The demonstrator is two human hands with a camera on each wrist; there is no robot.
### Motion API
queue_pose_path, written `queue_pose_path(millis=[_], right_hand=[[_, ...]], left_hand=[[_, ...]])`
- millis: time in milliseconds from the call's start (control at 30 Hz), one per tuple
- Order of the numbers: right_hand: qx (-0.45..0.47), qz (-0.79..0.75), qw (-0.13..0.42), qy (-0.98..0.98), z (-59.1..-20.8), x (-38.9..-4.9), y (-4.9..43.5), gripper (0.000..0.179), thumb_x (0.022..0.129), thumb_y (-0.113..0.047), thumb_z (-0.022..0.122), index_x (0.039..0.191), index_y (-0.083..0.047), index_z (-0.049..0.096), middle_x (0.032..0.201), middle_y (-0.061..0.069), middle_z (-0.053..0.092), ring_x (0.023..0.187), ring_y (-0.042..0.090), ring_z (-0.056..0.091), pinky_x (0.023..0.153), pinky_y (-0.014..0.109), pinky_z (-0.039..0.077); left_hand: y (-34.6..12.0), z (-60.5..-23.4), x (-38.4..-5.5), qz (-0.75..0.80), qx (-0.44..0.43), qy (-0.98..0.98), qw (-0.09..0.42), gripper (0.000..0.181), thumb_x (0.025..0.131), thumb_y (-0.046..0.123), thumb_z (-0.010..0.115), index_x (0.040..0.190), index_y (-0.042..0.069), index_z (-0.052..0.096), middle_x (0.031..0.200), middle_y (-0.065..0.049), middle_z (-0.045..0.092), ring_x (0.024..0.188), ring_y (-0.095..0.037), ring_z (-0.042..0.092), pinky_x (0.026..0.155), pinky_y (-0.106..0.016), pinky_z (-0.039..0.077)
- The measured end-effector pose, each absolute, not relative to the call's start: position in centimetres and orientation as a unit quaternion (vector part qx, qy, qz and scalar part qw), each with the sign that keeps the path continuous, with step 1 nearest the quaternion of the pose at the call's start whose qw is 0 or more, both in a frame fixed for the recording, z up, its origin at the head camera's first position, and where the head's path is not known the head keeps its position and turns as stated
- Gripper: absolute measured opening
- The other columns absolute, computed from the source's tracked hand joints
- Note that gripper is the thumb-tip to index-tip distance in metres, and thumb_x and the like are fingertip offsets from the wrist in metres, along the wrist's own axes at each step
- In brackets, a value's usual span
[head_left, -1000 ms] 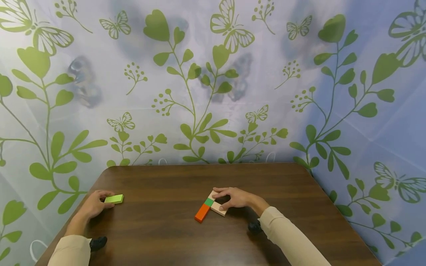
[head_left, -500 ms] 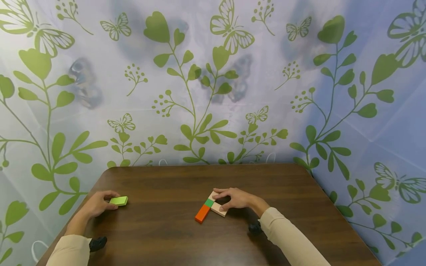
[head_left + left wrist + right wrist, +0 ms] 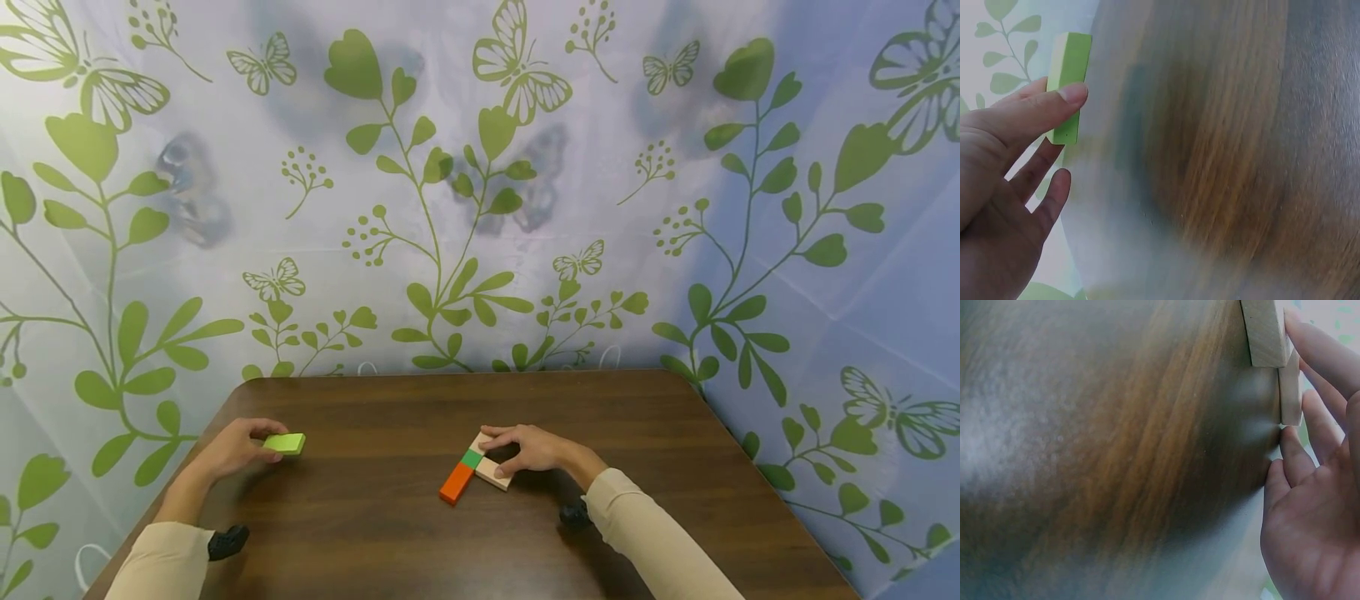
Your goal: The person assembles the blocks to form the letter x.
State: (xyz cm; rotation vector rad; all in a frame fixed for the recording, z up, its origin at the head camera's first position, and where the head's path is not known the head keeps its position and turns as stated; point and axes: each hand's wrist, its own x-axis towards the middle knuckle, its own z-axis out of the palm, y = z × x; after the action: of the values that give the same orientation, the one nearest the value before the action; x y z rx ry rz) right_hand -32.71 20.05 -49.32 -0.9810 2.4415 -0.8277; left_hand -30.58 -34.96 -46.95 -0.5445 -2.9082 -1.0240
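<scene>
My left hand pinches a lime-green wooden block between thumb and fingers. In the left wrist view the thumb presses on one face of that block, which is held off the table. My right hand rests at two plain wood blocks. Its thumb touches the lower plain block, and its index finger is at the upper plain block. A green block lies between the upper plain block and an orange-red block, in one slanted row. The lower plain block juts right from this row.
The brown wood-grain table carries the blocks. Behind it and on both sides hangs a pale curtain printed with green leaves and butterflies. Both forearms lie over the front part of the table.
My left hand has moved to the right with the lime-green block and raised it slightly. The right hand and the blocks at it have stayed in place.
</scene>
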Motion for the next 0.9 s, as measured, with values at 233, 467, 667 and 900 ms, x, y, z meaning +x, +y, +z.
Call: queue_pose_path(millis=[233, 467, 667, 900], right_hand=[[-0.352, -0.295, 0.191, 0.867, -49.2, -32.8, 20.1, 0.056, 0.096, -0.027, 0.076, 0.148, -0.013, 0.060, 0.166, 0.007, 0.032, 0.151, 0.040, 0.024, 0.116, 0.067, 0.017], [-0.351, -0.293, 0.190, 0.869, -49.3, -32.8, 20.1, 0.056, 0.096, -0.027, 0.077, 0.148, -0.013, 0.060, 0.165, 0.008, 0.033, 0.150, 0.039, 0.026, 0.116, 0.065, 0.019], [-0.350, -0.295, 0.191, 0.869, -49.3, -32.8, 20.1, 0.056, 0.096, -0.027, 0.077, 0.148, -0.013, 0.060, 0.165, 0.008, 0.033, 0.150, 0.040, 0.026, 0.116, 0.066, 0.019], [-0.350, -0.285, 0.188, 0.872, -49.4, -32.9, 20.1, 0.056, 0.096, -0.030, 0.076, 0.148, -0.016, 0.060, 0.165, 0.005, 0.033, 0.151, 0.041, 0.025, 0.116, 0.066, 0.017]], left_hand=[[-33.6, -46.7, -30.9, -0.340, -0.167, -0.925, 0.007, 0.037, 0.081, 0.013, 0.089, 0.113, 0.002, 0.074, 0.110, -0.015, 0.070, 0.099, -0.033, 0.063, 0.074, -0.037, 0.051], [-31.7, -46.5, -31.3, -0.355, -0.201, -0.913, -0.002, 0.035, 0.080, 0.008, 0.089, 0.111, -0.001, 0.074, 0.109, -0.014, 0.070, 0.094, -0.029, 0.062, 0.071, -0.034, 0.051], [-29.5, -46.2, -31.7, -0.338, -0.226, -0.914, -0.004, 0.033, 0.079, 0.009, 0.089, 0.109, 0.003, 0.076, 0.111, -0.013, 0.071, 0.096, -0.029, 0.062, 0.075, -0.039, 0.050], [-27.3, -45.7, -31.9, -0.334, -0.240, -0.912, -0.010, 0.033, 0.080, 0.010, 0.089, 0.110, 0.005, 0.076, 0.113, -0.013, 0.070, 0.100, -0.033, 0.062, 0.080, -0.045, 0.050]])
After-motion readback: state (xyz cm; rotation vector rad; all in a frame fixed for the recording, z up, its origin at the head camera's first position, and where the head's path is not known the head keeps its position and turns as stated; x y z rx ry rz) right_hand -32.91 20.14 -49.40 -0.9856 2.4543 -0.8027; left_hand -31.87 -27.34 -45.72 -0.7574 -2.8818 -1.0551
